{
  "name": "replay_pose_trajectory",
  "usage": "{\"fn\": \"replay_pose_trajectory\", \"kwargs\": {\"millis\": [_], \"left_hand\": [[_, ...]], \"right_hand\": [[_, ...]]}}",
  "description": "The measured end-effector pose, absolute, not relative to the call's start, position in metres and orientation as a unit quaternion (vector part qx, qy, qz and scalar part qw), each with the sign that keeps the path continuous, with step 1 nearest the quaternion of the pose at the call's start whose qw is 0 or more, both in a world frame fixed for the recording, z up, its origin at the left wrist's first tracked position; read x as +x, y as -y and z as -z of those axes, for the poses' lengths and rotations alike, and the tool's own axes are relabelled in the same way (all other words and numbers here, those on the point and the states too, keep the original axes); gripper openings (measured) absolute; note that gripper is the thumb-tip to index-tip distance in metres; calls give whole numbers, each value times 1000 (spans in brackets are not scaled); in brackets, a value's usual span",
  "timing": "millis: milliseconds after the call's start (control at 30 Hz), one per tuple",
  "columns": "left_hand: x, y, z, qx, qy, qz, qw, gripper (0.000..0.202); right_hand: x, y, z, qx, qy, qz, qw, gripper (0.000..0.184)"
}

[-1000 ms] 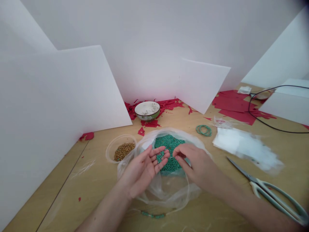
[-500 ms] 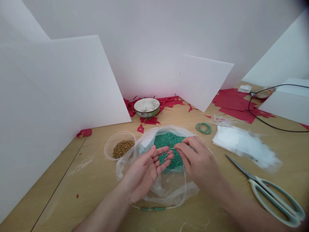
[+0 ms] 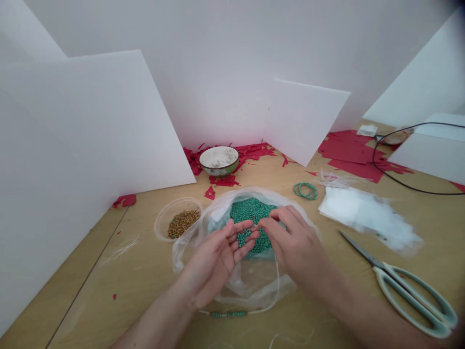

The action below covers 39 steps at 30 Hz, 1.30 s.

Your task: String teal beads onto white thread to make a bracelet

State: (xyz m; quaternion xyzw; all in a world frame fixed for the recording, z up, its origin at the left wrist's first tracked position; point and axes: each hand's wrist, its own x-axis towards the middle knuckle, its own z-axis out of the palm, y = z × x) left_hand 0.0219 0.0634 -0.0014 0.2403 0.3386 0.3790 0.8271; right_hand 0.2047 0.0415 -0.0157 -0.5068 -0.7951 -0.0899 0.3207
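Note:
My left hand (image 3: 217, 259) lies palm up over the bag, fingers stretched and apart. Whether small beads rest on its fingertips I cannot make out. Close beside them, my right hand (image 3: 297, 240) pinches a white cord (image 3: 278, 283) near its end, almost touching the left fingers. From there the cord loops down and leftwards to a short row of strung green beads (image 3: 238, 314) in front of the bag. Below both hands, a clear plastic bag (image 3: 250, 296) lies open around a heap of loose green beads (image 3: 250, 209).
A clear tub (image 3: 159, 216) of golden-brown beads sits left of the bag. Green beaded rings (image 3: 305, 191), white plastic packets (image 3: 366, 213) and scissors (image 3: 394, 276) lie to the right. Behind are a bowl (image 3: 219, 161), red paper scraps (image 3: 341, 148), white boards (image 3: 109, 121) and a black cable (image 3: 395, 182).
The cord's end, seen between the fingertips before, is now hardly visible, and the right fingertips are slightly nearer the left ones. The whole view has shifted a little.

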Motion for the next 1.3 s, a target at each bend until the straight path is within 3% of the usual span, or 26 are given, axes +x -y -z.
{"fn": "replay_pose_trajectory", "kwargs": {"millis": [467,733,900,1133,1300], "left_hand": [[25,-61,4,238,-343,-377,827,34],[23,-64,2,227,-343,-385,826,32],[22,-64,-2,202,-337,-383,836,32],[20,-66,-4,213,-345,-396,824,31],[19,-66,-2,201,-350,-410,818,27]], "right_hand": [[205,-44,21,-512,802,115,286,24],[208,-47,31,-521,755,-79,390,17],[208,-51,34,-519,727,-147,425,35],[205,-48,28,-495,735,-137,444,23],[205,-44,32,-461,783,-20,417,25]]}}
